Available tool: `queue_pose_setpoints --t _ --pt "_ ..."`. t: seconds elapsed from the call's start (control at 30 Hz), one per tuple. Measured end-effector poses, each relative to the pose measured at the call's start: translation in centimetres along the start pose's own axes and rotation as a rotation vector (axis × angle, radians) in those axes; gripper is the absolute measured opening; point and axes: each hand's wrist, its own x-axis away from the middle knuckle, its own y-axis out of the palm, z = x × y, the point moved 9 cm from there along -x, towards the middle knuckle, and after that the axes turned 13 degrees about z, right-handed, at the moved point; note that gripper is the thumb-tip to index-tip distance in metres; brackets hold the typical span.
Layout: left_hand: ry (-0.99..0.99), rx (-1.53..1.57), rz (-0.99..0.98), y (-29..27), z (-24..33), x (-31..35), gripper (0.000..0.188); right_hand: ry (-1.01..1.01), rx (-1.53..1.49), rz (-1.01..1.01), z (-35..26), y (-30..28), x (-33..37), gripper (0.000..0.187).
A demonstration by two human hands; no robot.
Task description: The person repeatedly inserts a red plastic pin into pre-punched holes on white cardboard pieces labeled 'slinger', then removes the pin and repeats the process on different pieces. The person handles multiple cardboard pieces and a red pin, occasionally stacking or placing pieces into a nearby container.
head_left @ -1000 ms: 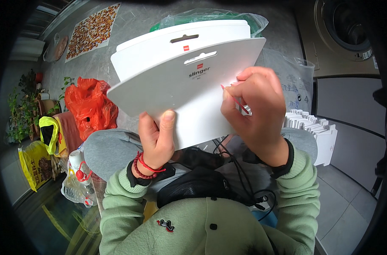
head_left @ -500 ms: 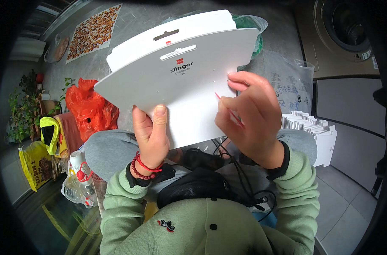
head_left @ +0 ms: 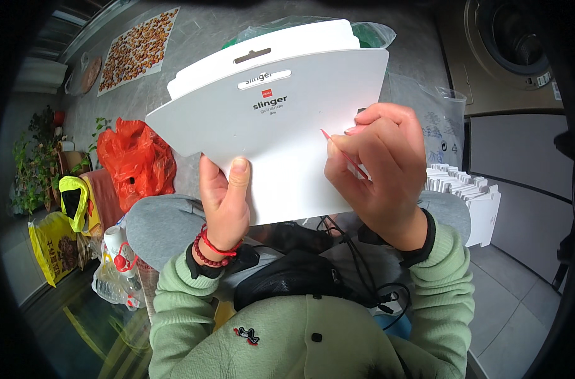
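A grey-and-white printed card [head_left: 281,158] with a hang slot and a curved top edge is held up over my lap. My left hand [head_left: 224,196] grips its lower left edge, thumb on the front and fingers behind. Another white card [head_left: 312,39] with a similar slot shows behind it. In a pinch, my right hand [head_left: 385,167] holds a thin pink pointed stick [head_left: 347,155]; its tip is at the card's face, right of the middle. I cannot tell whether the tip touches the card. Small marks are visible on the card near it.
A stack of white folded cards [head_left: 467,196] stands to my right, near a clear plastic bag [head_left: 426,114] and a washing machine [head_left: 515,44]. A red plastic bag [head_left: 136,164] lies to the left, beside plants [head_left: 38,164]. Black cables [head_left: 357,265] hang by my lap.
The cards have shifted slightly right, their front face turning a little. My right hand has moved slightly right and up with the pink stick. My left hand keeps its grip.
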Motion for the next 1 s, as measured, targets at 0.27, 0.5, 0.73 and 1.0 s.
queue_pose_setpoints --t 0.27,0.5,0.73,1.0 --pt "0.156 -0.129 -0.012 -0.6 0.6 0.9 0.033 -0.024 0.023 -0.002 -0.3 0.1 0.1 0.014" --pt "0.22 -0.089 -0.009 -0.5 1.2 1.4 0.032 -0.03 -0.011 0.027 -0.5 -0.1 0.2 0.015" --pt "0.179 -0.084 0.003 -0.3 1.3 1.3 0.031 -0.081 -0.012 0.036 -1.0 -0.3 -0.1 0.021" --pt "0.151 -0.068 0.046 -0.6 1.6 0.8 0.035 -0.018 -0.047 0.031 -0.9 -0.4 0.0 0.016"
